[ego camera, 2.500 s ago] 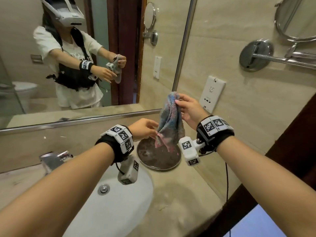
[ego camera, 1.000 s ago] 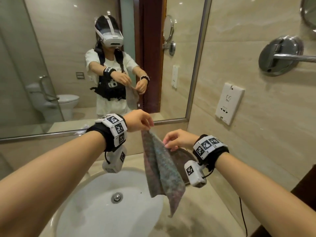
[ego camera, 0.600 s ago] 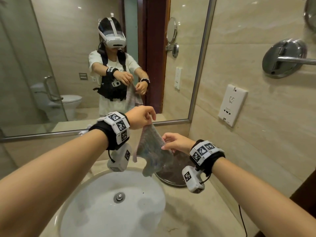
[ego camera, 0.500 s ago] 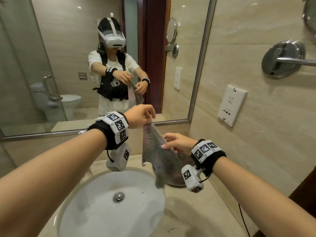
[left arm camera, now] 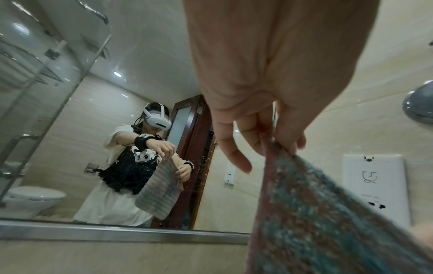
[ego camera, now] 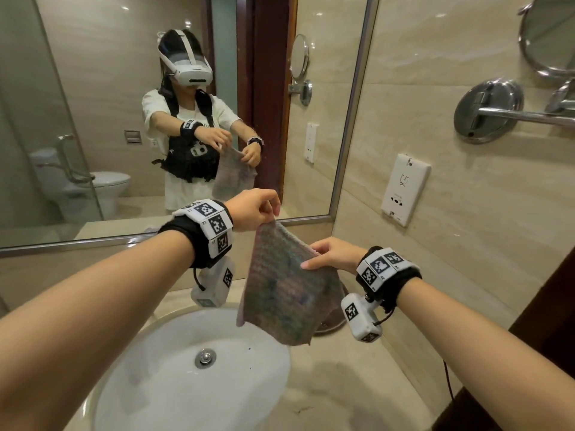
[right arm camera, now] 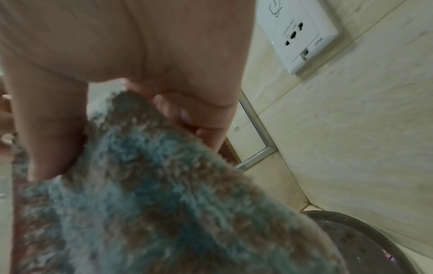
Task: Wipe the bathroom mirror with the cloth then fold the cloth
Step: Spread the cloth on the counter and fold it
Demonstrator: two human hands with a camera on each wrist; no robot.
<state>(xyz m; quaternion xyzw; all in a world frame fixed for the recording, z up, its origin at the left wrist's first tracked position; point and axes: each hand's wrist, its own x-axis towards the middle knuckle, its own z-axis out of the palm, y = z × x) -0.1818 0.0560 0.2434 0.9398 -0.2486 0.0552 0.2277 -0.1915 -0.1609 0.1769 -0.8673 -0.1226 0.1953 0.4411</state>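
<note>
Cloth held spread by its upper edge, over the washbasin — fold stage, by the look of it.

Item: fuzzy blue-and-brown cloth (ego camera: 286, 284), hanging as a sheet below both hands, above the basin (ego camera: 174, 377) and the counter (ego camera: 351, 396), in front of the bathroom mirror (ego camera: 102, 73). Left hand (ego camera: 255, 209): fingers curled, pinching the upper far corner; it sits higher and nearer the mirror. Right hand (ego camera: 334, 255): thumb and fingers pinching the nearer end of the same edge, lower. Held edge slopes down from left hand to right; free length hangs straight down, lower corners loose. Likely next — bring the two held corners together, or lay the sheet on the counter; the hands are level with neither lower corner.
</note>
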